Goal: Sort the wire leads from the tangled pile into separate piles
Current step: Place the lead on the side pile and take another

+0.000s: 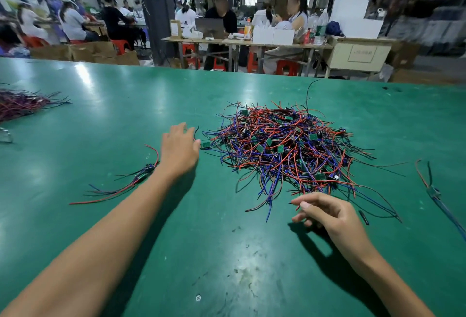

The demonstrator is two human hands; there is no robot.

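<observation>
— Where was the tangle when you looked over?

— The tangled pile (287, 150) of red, blue and black leads with little green boards sat in the middle of the green table (106, 104), a bit to the person's right.

— And the hands?

— The left hand (179, 145) was stretched out flat-fingered beside the pile's left edge, fingers relaxed, gripping nothing, close to one green board (205, 145) that stuck out of the heap. The right hand (327, 212) hovered at the near edge of the pile, fingers loosely curled; I couldn't tell whether it pinched a wire tip or held nothing.

— Anything sorted out?

— A small bundle (131, 183) lay left of the left forearm, a bigger heap (22, 103) far off at the table's left edge, and a few leads (433, 190) lay well apart on the right.
</observation>
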